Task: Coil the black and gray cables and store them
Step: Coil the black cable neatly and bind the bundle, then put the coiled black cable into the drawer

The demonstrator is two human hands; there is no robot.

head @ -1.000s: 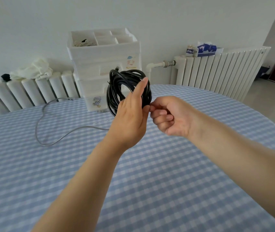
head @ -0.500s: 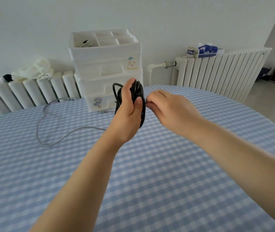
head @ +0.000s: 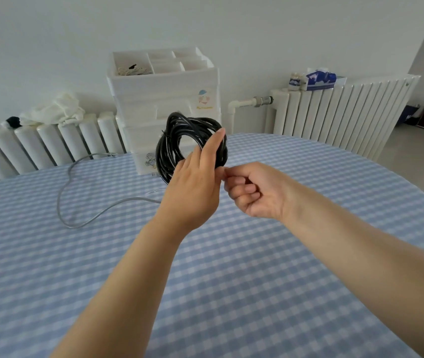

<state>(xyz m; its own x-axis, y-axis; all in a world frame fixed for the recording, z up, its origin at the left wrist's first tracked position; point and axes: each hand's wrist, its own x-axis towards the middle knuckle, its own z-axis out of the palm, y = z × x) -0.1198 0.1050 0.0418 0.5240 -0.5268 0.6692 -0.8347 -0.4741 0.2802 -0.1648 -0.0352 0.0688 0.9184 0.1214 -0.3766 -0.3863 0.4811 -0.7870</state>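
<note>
holding the coiled black cable [head: 177,140] in our left hand [head: 192,189], our right hand [head: 253,192] pinching near its right edge; next, store it, then the gray cable [head: 97,213].

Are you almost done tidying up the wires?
About halfway. The black cable is wound into a coil, held up by the left hand, while the right hand pinches at its edge. It isn't stored yet. The gray cable lies loose on the table, uncoiled.

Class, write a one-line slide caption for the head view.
Left hand holds coiled black cable above the checked table; gray cable lies uncoiled.
</note>
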